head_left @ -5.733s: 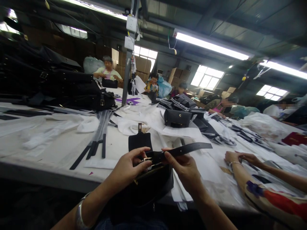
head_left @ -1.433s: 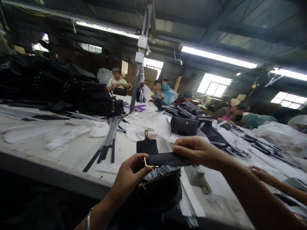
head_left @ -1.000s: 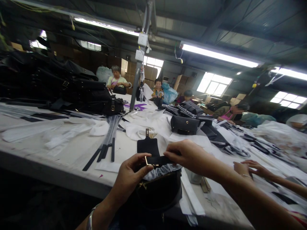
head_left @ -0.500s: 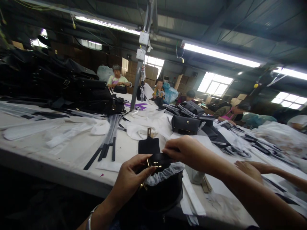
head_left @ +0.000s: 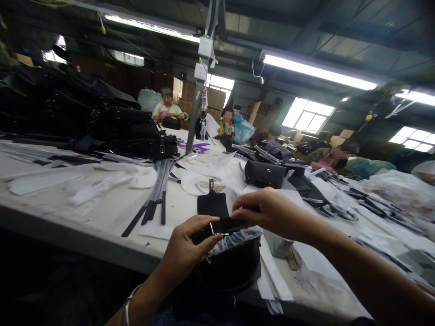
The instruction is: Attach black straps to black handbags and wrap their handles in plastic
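A small black handbag [head_left: 234, 267] is at the table's front edge, with crumpled white wrapping [head_left: 238, 240] around its top. My left hand [head_left: 185, 244], a bangle on its wrist, pinches a gold buckle [head_left: 220, 234] between thumb and fingertips. Just to the right, my right hand [head_left: 260, 208] is closed on a black strap [head_left: 234, 224] that runs to the buckle. Behind the strap a black flap [head_left: 213, 206] stands up, with a gold metal fitting [head_left: 211, 184] at its tip. My fingers hide part of the strap.
Black bags [head_left: 118, 117] are piled at the left, and dark strips [head_left: 146, 210] lie near the front. More black pieces [head_left: 265, 174] and straps cover the right side. A grey post [head_left: 195, 113] rises from the table [head_left: 112, 226]. Several people work beyond.
My right hand has turned the strap slightly, so its face and the buckle show at a different angle. A co-worker's hands at the right have mostly withdrawn from view.
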The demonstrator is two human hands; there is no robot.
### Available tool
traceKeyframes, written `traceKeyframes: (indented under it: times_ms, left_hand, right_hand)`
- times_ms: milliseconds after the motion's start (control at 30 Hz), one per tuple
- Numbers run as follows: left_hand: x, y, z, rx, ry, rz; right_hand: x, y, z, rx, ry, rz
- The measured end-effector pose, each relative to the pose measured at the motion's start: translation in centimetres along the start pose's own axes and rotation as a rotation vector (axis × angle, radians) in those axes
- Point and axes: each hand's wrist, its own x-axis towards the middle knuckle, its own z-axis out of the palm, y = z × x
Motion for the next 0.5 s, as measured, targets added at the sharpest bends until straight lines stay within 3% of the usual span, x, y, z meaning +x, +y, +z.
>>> traceKeyframes:
  times_ms: [267,500]
  left_hand:
    - [-0.2,-0.4,0.8,-0.016,-0.021,0.012]
    - [-0.5,-0.7,1.0,-0.147,0.016,-0.112]
  right_hand:
    - [0.3,0.2,1.6,-0.199,-0.078,0.001]
    - [0.7,0.0,2.5,-0.002,-0.118,-0.003]
